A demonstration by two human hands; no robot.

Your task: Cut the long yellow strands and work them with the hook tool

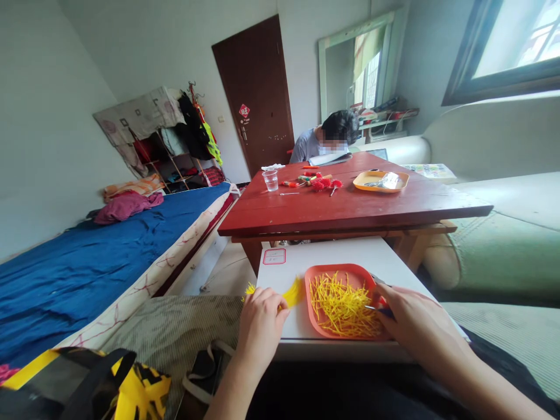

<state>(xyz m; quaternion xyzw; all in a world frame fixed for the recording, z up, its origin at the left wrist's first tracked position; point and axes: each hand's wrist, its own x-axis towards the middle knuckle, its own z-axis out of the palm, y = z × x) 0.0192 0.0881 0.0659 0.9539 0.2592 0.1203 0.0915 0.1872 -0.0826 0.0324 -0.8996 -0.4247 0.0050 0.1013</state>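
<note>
My left hand (260, 318) is closed over a bundle of yellow fuzzy stems (292, 293), which looks like pipe cleaners. Their ends stick out on both sides of the fingers, at the left edge of a white board. My right hand (409, 312) grips what looks like a pair of scissors (385, 312) with red and dark blue on the handle. Its metal tips point left over an orange tray (311, 269), and the rest is hidden by the hand. A loose heap of thin yellow pieces (343, 303) fills much of that tray.
The white board (350, 252) with a red-framed label lies before me. Beyond stands a red table (280, 213) with a plastic cup (270, 180), red fuzzy pieces (321, 184) and a yellow-orange tray (359, 185). A person (321, 140) sits behind it. A bed (131, 233) is at left.
</note>
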